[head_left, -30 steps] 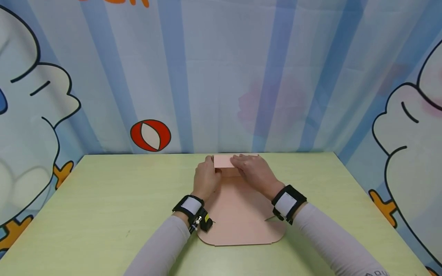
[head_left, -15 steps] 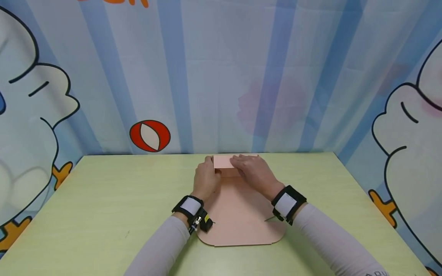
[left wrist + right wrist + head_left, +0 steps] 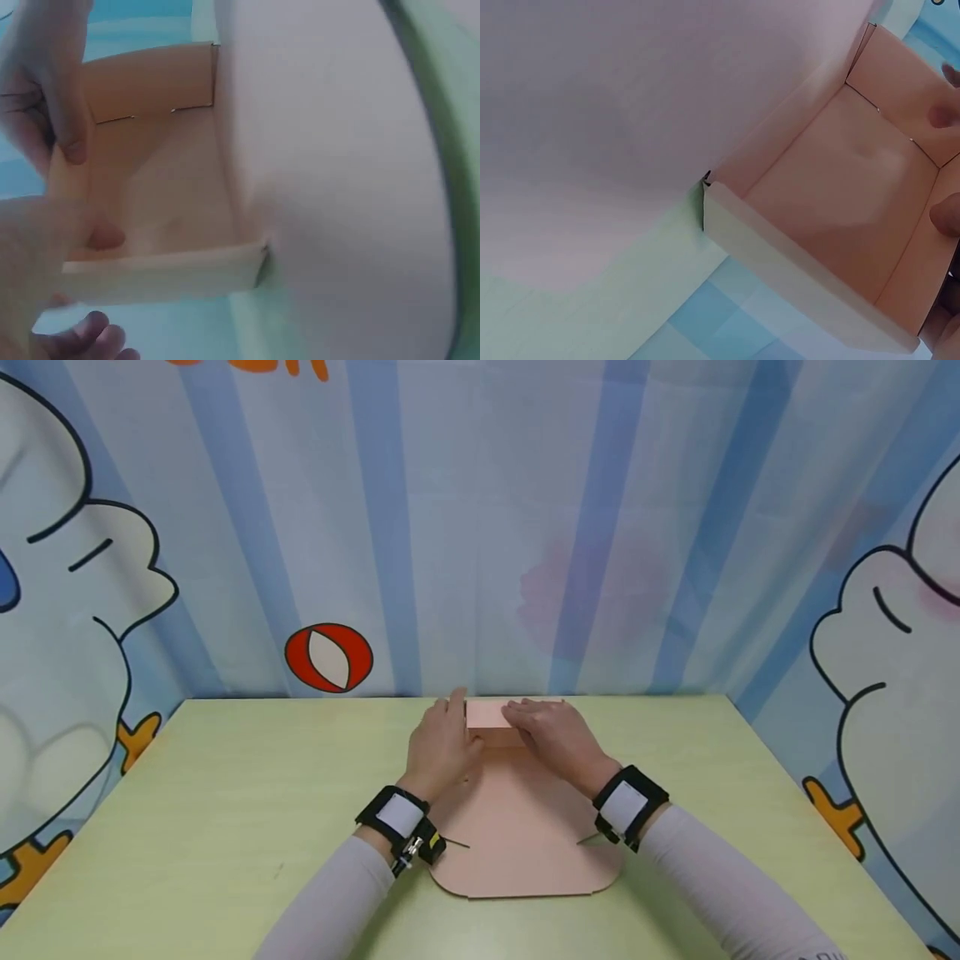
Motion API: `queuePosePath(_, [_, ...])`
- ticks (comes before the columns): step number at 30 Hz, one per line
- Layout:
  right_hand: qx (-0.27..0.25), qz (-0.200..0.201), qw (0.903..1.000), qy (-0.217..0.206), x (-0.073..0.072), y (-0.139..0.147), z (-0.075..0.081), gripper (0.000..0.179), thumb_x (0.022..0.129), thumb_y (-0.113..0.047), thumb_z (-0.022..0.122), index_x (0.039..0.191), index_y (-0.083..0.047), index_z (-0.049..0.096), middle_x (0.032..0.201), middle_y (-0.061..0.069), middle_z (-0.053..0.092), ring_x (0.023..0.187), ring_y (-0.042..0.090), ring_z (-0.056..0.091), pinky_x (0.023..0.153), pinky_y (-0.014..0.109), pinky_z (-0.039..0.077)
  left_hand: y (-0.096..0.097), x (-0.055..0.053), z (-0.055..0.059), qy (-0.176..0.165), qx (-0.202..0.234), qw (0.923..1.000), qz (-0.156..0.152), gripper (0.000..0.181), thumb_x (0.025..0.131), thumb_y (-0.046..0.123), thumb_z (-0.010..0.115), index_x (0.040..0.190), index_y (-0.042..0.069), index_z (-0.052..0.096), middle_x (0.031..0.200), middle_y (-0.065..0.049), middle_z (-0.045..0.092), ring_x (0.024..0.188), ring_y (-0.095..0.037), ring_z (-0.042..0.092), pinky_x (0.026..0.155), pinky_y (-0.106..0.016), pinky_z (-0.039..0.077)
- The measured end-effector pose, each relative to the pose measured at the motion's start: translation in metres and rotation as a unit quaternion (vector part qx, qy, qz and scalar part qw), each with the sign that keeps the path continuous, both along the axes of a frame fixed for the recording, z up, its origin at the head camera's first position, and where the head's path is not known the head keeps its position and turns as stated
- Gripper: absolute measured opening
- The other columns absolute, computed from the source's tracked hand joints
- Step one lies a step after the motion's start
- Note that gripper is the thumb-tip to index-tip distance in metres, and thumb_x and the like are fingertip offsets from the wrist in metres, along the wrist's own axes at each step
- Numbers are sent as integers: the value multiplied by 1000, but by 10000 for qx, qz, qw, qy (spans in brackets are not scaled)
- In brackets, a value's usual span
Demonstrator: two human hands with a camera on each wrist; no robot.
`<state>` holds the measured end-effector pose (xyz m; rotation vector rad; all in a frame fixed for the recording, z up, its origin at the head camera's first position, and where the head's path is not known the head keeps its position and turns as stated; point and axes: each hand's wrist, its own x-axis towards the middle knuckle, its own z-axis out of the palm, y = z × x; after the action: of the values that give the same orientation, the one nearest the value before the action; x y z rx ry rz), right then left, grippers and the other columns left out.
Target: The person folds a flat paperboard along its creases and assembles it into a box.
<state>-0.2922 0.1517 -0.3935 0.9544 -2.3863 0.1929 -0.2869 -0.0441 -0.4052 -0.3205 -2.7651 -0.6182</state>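
A pink cardboard box (image 3: 501,738) with a shallow folded tray stands at the far side of the table, its broad lid panel (image 3: 525,864) spread flat toward me. My right hand (image 3: 558,735) pinches the tray's far wall, thumb inside and fingers behind, as the left wrist view shows. At the left side wall is my left hand (image 3: 438,745), index finger stretched upward. In the left wrist view its thumb (image 3: 105,234) reaches over the wall, while its fingertips (image 3: 94,334) stand apart from the outer face. The tray's inside (image 3: 840,172) holds nothing, with slits along a bottom fold.
A pale green table (image 3: 285,810) carries the box. Behind it hangs a blue striped curtain (image 3: 472,527) printed with a red ball and white cartoon figures. Dark slits (image 3: 588,839) mark the lid panel near its rounded front end.
My left hand has loosened from the side wall and shifted a little left, its index finger lifting. The right hand and the box stay put.
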Motion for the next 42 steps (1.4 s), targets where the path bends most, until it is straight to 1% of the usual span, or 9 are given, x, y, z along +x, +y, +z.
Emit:
queuePosePath(3, [-4, 27, 10000, 24, 0, 0, 1, 29, 88, -7, 73, 116, -13, 73, 108, 6, 76, 98, 23, 74, 79, 41, 60, -5, 3, 10, 766, -573, 9940, -535, 58, 84, 23, 77, 136, 10, 56, 121, -13, 59, 108, -26, 60, 85, -38, 59])
queuePosePath(6, [-36, 73, 9999, 62, -1, 0, 1, 30, 88, -8, 73, 117, -13, 73, 107, 5, 77, 97, 22, 74, 79, 40, 60, -8, 2, 16, 1311, -851, 9786, -1338, 44, 87, 20, 75, 129, 13, 64, 126, -10, 62, 116, -25, 60, 95, -37, 56])
queuePosePath(10, [-190, 151, 9997, -46, -1, 3, -1, 32, 88, -9, 73, 119, -14, 73, 109, 6, 76, 101, 23, 73, 83, 40, 60, -8, 3, 18, 1276, -1037, 9671, -1943, 33, 94, 18, 67, 127, 13, 67, 127, -7, 67, 121, -23, 62, 102, -36, 52])
queuePosePath(20, [-455, 353, 9973, -462, 1, 20, 3, 30, 87, -3, 72, 116, -12, 74, 115, 5, 75, 110, 23, 70, 91, 38, 58, -8, 6, 21, 1159, -1291, 9684, -1790, 27, 96, 18, 64, 122, 15, 70, 124, -5, 71, 116, -22, 67, 97, -35, 55])
queuePosePath(29, [-404, 135, 9981, -435, 6, 39, 5, 36, 85, -3, 74, 120, -10, 72, 117, 7, 74, 114, 25, 68, 94, 39, 56, -17, 4, 25, 1085, -1317, 9735, -1521, 21, 94, 19, 67, 114, 14, 74, 113, -6, 74, 103, -23, 71, 88, -36, 59])
queuePosePath(34, [-431, -4, 9961, -775, 8, 46, 13, 38, 86, -7, 74, 124, -8, 69, 121, 9, 72, 112, 27, 69, 93, 42, 56, -26, 3, 27, 1211, -1215, 9764, -1313, 15, 95, 17, 66, 106, 12, 75, 100, -5, 75, 90, -23, 72, 77, -36, 60])
queuePosePath(38, [-479, -248, 9898, -1316, 13, 52, 27, 30, 90, -14, 71, 119, -9, 72, 114, 10, 75, 81, 21, 72, 78, 36, 57, -34, 3, 26, 1398, -1196, 9776, -1023, 16, 95, 18, 66, 104, 9, 75, 89, -7, 74, 80, -25, 71, 69, -38, 59])
queuePosePath(40, [-537, -374, 9849, -1600, 16, 54, 35, 26, 91, -18, 70, 116, -11, 74, 109, 10, 76, 59, 16, 64, 69, 32, 52, -38, 3, 26, 1441, -1179, 9789, -839, 17, 96, 19, 65, 103, 8, 76, 85, -8, 73, 77, -25, 70, 67, -38, 59])
queuePosePath(42, [-636, -506, 9801, -1812, 19, 57, 43, 25, 93, -22, 68, 114, -11, 75, 108, 11, 76, 53, 15, 57, 66, 31, 46, -42, 4, 24, 1439, -1151, 9808, -633, 18, 96, 21, 64, 97, 8, 76, 79, -8, 71, 74, -26, 69, 64, -38, 58])
